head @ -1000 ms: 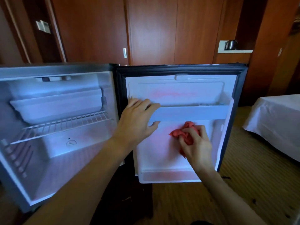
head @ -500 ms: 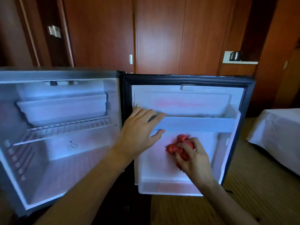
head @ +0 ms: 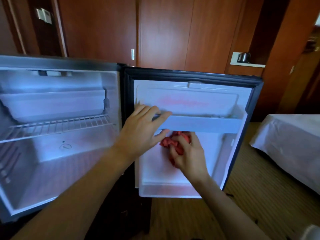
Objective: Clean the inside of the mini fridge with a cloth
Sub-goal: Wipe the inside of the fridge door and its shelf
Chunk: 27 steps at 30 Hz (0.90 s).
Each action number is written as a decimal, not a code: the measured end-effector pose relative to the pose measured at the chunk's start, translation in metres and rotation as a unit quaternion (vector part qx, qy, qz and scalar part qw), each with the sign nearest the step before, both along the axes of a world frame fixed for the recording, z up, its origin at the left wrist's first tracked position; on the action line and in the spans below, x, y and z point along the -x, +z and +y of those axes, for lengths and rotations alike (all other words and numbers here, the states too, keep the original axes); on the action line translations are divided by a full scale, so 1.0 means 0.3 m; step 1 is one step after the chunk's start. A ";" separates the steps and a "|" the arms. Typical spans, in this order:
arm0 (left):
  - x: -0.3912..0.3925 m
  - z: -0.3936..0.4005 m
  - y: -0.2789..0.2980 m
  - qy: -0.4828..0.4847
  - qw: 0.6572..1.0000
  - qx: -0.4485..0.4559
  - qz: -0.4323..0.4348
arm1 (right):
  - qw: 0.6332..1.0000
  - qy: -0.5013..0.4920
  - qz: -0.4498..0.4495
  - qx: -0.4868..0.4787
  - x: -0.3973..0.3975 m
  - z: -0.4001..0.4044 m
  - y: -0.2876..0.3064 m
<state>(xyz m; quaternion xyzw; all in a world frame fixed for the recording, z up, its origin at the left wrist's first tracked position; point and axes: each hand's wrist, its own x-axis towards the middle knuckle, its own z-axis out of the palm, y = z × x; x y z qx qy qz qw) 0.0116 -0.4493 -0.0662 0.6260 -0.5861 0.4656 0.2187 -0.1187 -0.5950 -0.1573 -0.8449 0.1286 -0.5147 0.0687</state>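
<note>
The mini fridge (head: 57,153) stands open, its white door (head: 216,161) swung out to the right. My left hand (head: 143,130) grips the left end of the door's shelf rail (head: 204,124), fingers over the top and thumb beneath. My right hand (head: 188,155) holds a crumpled red cloth (head: 170,142) against the door's inner panel just under that rail. The cloth's lower part is hidden by my fingers.
Inside the fridge are a wire rack (head: 57,126) and a white freezer tray (head: 52,106). Wooden cupboards (head: 164,32) rise behind, with a kettle (head: 243,57) on a ledge. A white-covered bed (head: 290,144) sits to the right on striped carpet (head: 251,205).
My right hand has slid the red cloth left and upward across the door panel, close beneath the rail. My left hand keeps its hold on the rail. The view has shifted slightly.
</note>
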 end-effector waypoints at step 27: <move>-0.005 0.011 0.017 -0.035 0.999 -0.010 0.040 | 0.955 0.053 0.215 0.199 0.094 -0.043 -0.228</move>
